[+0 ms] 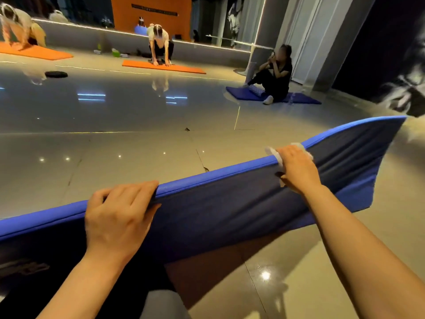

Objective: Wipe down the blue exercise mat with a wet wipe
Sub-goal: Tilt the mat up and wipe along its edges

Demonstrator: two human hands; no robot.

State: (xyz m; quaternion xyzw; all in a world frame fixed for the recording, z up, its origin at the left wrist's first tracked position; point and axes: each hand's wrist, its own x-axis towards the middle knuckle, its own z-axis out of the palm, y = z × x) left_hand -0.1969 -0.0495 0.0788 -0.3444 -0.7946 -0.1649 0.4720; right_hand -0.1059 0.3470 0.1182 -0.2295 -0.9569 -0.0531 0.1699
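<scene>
Both hands, left hand and right hand, grip the raised blue mat edge.

free: floor beyond mat edge | blocked: raised mat across front | far: seated person, well apart

Two bare, sleeveless forearms, left hand and right hand without rings or gloves.

left hand gripping blue mat edge, right hand pressing wipe
</scene>
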